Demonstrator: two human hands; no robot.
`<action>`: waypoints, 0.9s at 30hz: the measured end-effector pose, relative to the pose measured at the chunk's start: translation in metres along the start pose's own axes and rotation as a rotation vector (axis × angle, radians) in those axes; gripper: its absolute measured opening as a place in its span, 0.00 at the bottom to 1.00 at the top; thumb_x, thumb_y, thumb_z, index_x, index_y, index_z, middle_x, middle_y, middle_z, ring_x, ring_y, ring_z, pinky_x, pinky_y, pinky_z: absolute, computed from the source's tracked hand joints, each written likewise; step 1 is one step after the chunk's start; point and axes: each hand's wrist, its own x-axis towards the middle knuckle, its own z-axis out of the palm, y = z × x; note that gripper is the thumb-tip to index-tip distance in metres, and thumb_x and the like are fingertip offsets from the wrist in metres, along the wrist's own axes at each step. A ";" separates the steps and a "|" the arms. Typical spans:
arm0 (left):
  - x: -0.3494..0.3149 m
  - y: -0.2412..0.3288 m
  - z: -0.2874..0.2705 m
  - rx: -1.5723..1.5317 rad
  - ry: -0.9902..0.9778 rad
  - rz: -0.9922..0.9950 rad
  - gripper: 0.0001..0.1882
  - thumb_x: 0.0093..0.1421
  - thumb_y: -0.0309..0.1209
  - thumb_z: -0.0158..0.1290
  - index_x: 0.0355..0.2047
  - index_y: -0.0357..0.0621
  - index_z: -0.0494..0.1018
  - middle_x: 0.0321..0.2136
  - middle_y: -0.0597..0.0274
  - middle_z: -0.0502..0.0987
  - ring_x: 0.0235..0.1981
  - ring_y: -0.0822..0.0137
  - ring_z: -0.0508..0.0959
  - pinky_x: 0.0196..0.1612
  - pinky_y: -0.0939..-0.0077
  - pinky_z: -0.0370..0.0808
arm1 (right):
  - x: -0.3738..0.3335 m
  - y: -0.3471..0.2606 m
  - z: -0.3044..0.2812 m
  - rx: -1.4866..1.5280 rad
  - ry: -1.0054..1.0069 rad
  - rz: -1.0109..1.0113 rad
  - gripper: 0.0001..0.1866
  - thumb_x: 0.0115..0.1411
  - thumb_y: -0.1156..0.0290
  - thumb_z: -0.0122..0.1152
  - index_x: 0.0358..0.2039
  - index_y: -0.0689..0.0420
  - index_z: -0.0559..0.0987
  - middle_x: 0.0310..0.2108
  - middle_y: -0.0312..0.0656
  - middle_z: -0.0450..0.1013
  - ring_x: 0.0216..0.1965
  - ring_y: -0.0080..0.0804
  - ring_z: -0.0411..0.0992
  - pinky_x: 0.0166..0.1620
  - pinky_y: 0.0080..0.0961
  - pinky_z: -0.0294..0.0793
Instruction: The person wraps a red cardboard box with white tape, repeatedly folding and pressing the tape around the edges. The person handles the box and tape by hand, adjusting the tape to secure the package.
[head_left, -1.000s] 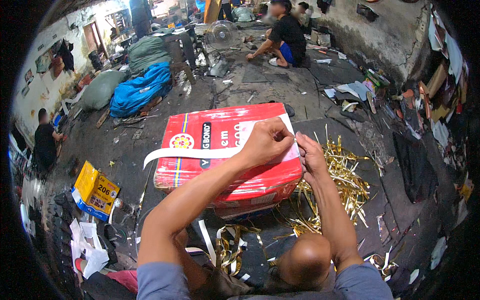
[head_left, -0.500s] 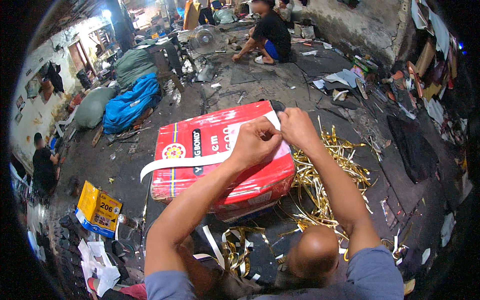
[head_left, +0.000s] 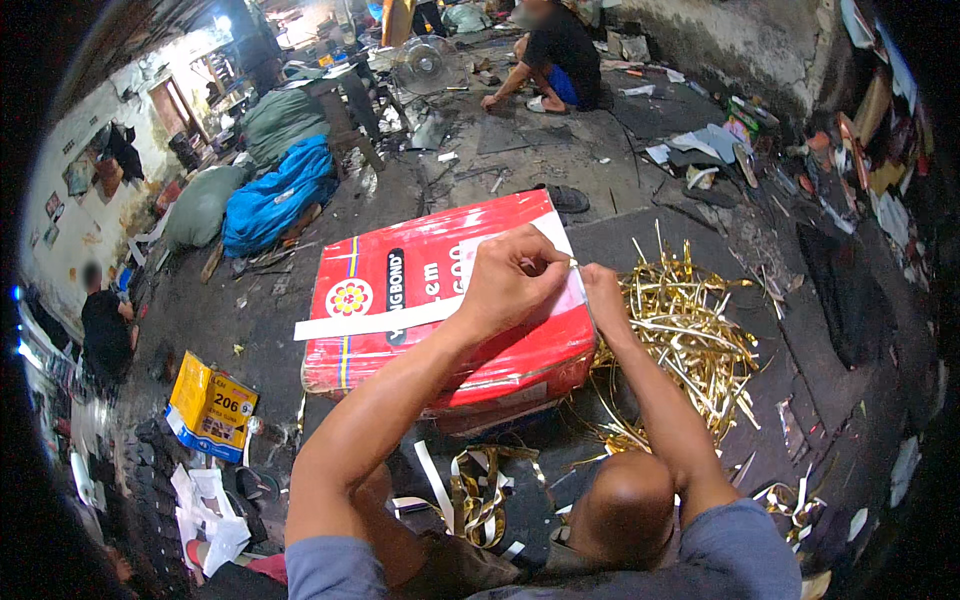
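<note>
A red cardboard box [head_left: 450, 365] lies in front of my knees, and a long white strip [head_left: 372, 322] runs across its top. The strip's left end reaches past the box's left edge. My left hand [head_left: 512, 280] rests over the strip, thumb and fingers pinched on it near the box's right edge. Just to its right, my right hand [head_left: 603, 298] is closed at the strip's far end, beyond the box's edge. A small white bit shows between the two hands. Under my left hand lies a pale pink and white patch, partly hidden.
A tangled pile of gold strips [head_left: 690, 340] lies right of the box. More gold and white strips [head_left: 480, 500] lie near my knees. A yellow carton [head_left: 212, 405] is at the left, a dark sandal [head_left: 568, 198] beyond the box. Another person [head_left: 560, 60] squats farther off.
My right hand has moved down and nearer me along the box's right edge. The white strip's left end, curled down before, now lies straighter. The view has shifted slightly.
</note>
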 end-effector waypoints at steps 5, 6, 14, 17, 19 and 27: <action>0.004 0.002 -0.001 -0.010 -0.042 -0.041 0.04 0.59 0.22 0.62 0.26 0.35 0.81 0.29 0.61 0.80 0.30 0.75 0.79 0.32 0.78 0.76 | -0.017 0.064 0.026 0.075 -0.017 0.109 0.19 0.70 0.64 0.53 0.30 0.69 0.79 0.32 0.65 0.76 0.37 0.68 0.75 0.42 0.55 0.72; 0.003 0.001 -0.001 -0.018 -0.038 -0.049 0.04 0.60 0.22 0.63 0.27 0.35 0.81 0.30 0.62 0.80 0.30 0.75 0.79 0.32 0.78 0.76 | -0.021 0.065 0.029 0.049 0.008 0.090 0.19 0.70 0.65 0.52 0.30 0.68 0.79 0.33 0.64 0.76 0.37 0.68 0.74 0.42 0.54 0.72; 0.004 -0.004 0.000 -0.035 -0.022 -0.036 0.04 0.58 0.26 0.65 0.29 0.38 0.84 0.28 0.61 0.82 0.27 0.74 0.80 0.32 0.77 0.76 | -0.049 0.114 0.042 -0.178 -0.060 0.173 0.19 0.67 0.61 0.57 0.29 0.67 0.81 0.28 0.59 0.78 0.32 0.58 0.78 0.38 0.49 0.75; 0.001 -0.004 -0.002 -0.007 -0.010 -0.051 0.03 0.58 0.25 0.65 0.30 0.38 0.85 0.28 0.62 0.82 0.27 0.74 0.79 0.32 0.78 0.76 | -0.079 0.151 0.052 -0.492 -0.130 0.091 0.16 0.63 0.62 0.59 0.30 0.65 0.84 0.28 0.57 0.80 0.32 0.56 0.80 0.39 0.49 0.78; 0.005 -0.002 0.002 -0.001 -0.014 -0.043 0.03 0.59 0.24 0.64 0.29 0.37 0.83 0.28 0.62 0.81 0.29 0.75 0.79 0.32 0.78 0.77 | -0.094 0.191 0.057 -0.623 -0.102 0.045 0.13 0.60 0.65 0.60 0.31 0.63 0.85 0.29 0.58 0.80 0.34 0.57 0.81 0.40 0.52 0.80; 0.001 -0.001 0.002 -0.025 0.007 0.011 0.02 0.59 0.24 0.64 0.31 0.37 0.85 0.28 0.63 0.82 0.27 0.77 0.79 0.29 0.80 0.74 | -0.148 0.219 0.058 -0.497 -0.203 0.609 0.13 0.60 0.72 0.54 0.39 0.63 0.84 0.40 0.61 0.81 0.44 0.62 0.80 0.48 0.55 0.79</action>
